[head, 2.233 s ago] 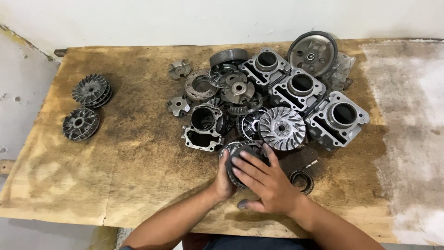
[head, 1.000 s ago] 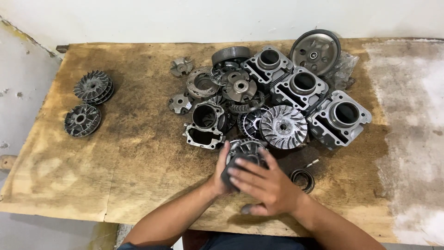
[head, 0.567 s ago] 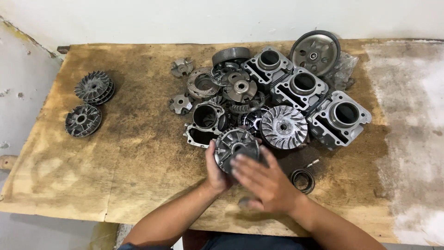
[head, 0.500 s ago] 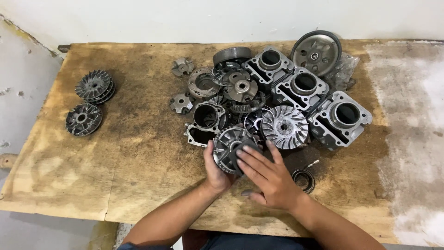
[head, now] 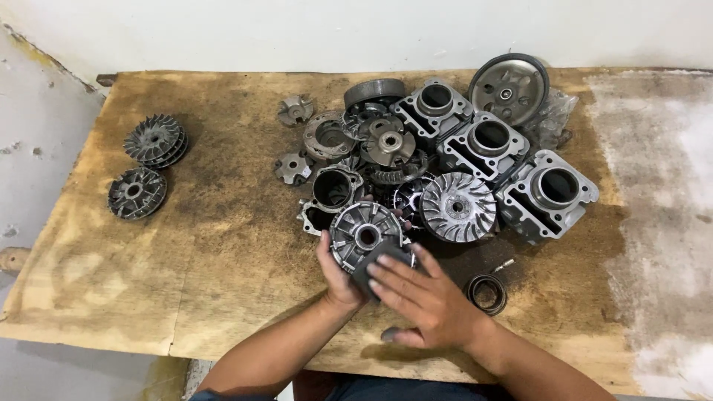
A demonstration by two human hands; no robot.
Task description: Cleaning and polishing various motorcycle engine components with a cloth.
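Note:
A round grey metal disc [head: 364,232] with radial ribs and a centre hole is held tilted up, its ribbed face toward me, just in front of the heap of parts. My left hand [head: 336,276] grips its lower left rim from behind. The fingers of my right hand [head: 429,303] lie flat on a small dark grey pad [head: 373,267] pressed against the disc's lower edge. Both forearms come in from the table's near edge.
A worn wooden table top [head: 223,245] carries a heap of engine parts: three cylinder blocks [head: 551,194], a finned fan disc [head: 457,208], a large round drum [head: 509,85]. Two dark finned discs [head: 154,139] lie apart at the left. A ring [head: 486,294] and a small bolt [head: 503,265] lie by my right hand.
The disc lay flat under my right hand; it has now been tipped up so its ribbed face shows. My right hand slid down to its lower edge.

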